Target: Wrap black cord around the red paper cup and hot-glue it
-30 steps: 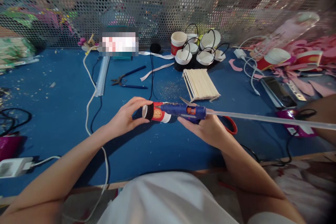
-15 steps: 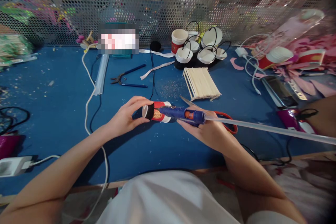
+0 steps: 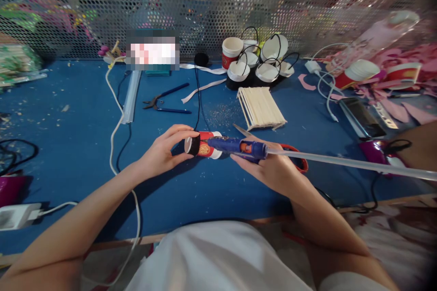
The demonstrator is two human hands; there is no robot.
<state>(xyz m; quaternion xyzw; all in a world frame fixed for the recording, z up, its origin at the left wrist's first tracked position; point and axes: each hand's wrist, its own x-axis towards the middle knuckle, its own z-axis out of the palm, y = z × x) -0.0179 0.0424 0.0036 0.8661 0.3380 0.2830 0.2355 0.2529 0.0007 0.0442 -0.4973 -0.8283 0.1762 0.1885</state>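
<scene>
1. The small red paper cup with a black base lies on its side at frame centre, above the blue table.
2. The left hand pinches its black end with curled fingers.
3. The right hand wraps around the blue hot-glue gun, whose nozzle touches the cup's wall.

A pixelated box stands unreadable by the mesh. The glue stick runs off the right edge. The cup logo is too small to read.
</scene>
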